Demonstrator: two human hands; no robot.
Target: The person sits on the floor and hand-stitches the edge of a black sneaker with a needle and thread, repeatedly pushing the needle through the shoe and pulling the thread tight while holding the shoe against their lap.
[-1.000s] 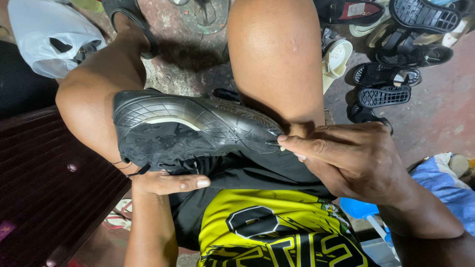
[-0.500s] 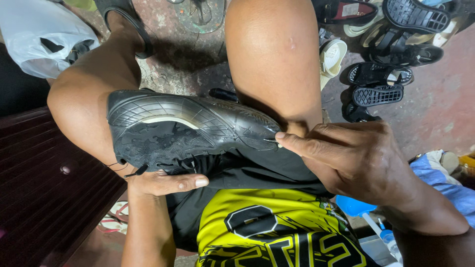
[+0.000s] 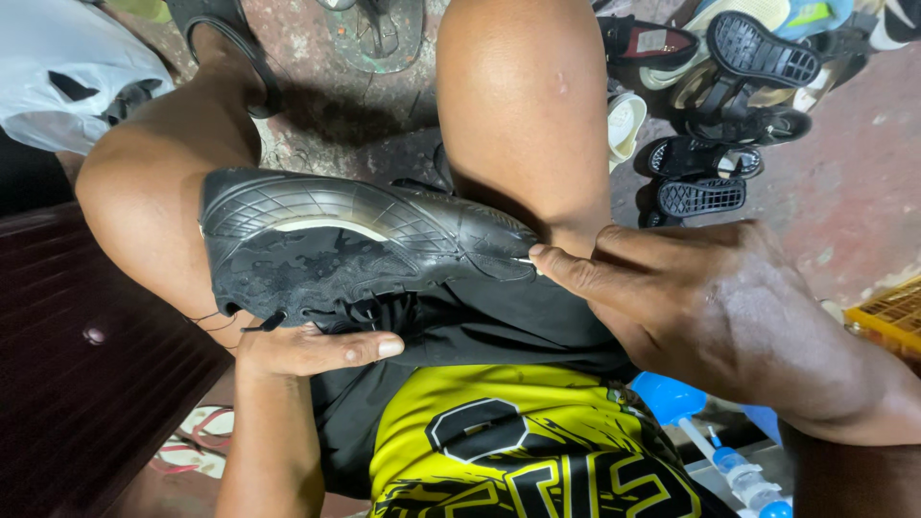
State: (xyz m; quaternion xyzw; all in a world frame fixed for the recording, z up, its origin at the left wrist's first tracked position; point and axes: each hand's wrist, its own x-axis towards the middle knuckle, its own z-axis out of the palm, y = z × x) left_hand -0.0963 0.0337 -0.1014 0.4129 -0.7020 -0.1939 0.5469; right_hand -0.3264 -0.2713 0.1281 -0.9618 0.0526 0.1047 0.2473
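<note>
A black sports shoe (image 3: 355,245) lies on its side across my lap, its ribbed sole turned up and its toe pointing right. My left hand (image 3: 312,350) cups the shoe from underneath, fingers flat against the upper. My right hand (image 3: 691,302) pinches a thin light needle (image 3: 526,260) at the shoe's toe edge, where the sole meets the upper. A loose dark thread (image 3: 216,318) hangs from the heel end. My knees frame the shoe on both sides.
Several sandals and shoes (image 3: 710,182) lie heaped on the reddish floor at the upper right. A white plastic bag (image 3: 67,77) sits at the upper left, a dark wooden bench (image 3: 86,384) on the left. A yellow crate (image 3: 887,312) and a blue object (image 3: 667,395) are at right.
The view has drifted slightly. My right hand stays pinched at the shoe's toe with the needle; my left hand keeps its hold under the shoe.
</note>
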